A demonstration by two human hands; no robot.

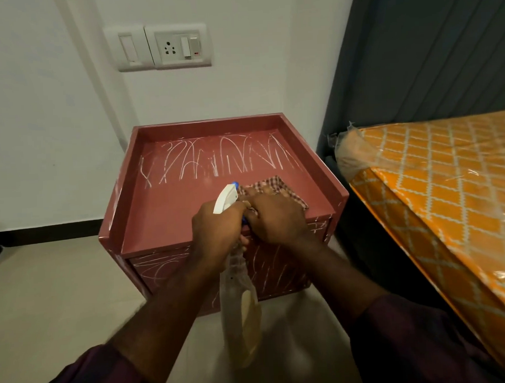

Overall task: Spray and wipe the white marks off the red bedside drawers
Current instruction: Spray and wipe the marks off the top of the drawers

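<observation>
The red bedside drawers [165, 212] stand against the white wall, with a raised rim on three sides of the top. White scribbled marks [221, 158] cover the back half of the top, and more run across the drawer front [162, 264]. My left hand [218, 230] grips the neck of a clear spray bottle [241, 304] with a white trigger head [227, 198] and blue nozzle, its body hanging down before the drawer front. My right hand [275, 216] holds a checked cloth [277, 187] on the top's front right part, its fingers right beside the trigger.
A bed with an orange patterned mattress in plastic wrap [437, 200] stands close on the right. A dark headboard [413, 54] rises behind it. A switch and socket plate [164, 47] is on the wall above the drawers. Pale floor tiles [47, 287] spread to the left.
</observation>
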